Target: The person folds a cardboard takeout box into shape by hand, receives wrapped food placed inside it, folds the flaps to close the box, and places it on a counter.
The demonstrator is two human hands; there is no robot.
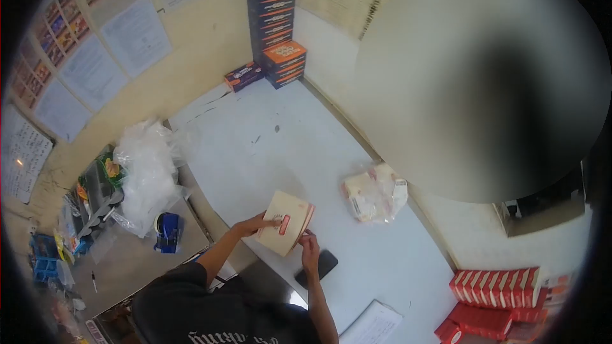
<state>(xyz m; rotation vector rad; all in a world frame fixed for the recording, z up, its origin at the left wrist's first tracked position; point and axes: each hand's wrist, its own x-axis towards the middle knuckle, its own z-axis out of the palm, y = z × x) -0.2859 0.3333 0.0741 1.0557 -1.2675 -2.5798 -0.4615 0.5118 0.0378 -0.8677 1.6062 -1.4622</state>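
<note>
A cream-coloured flat paper packet or box (285, 213) with a red label and a red edge is held over the white table (223, 146). My left hand (254, 224) grips it at its left side, with the fingers on its front face. At its lower right edge, my right hand (310, 244) has its fingers pressed against the red rim. Beneath the right wrist lies a black phone (327, 264). A clear plastic bag holding similar cream items (374, 193) rests on the table to the right.
Dark boxes with orange print (285, 64) are stacked in the far corner. Red-and-white boxes (494, 288) stand at the lower right. White papers (375, 323) lie at the front edge. Plastic bags (146, 165) and a blue tape dispenser (168, 232) occupy the left side table.
</note>
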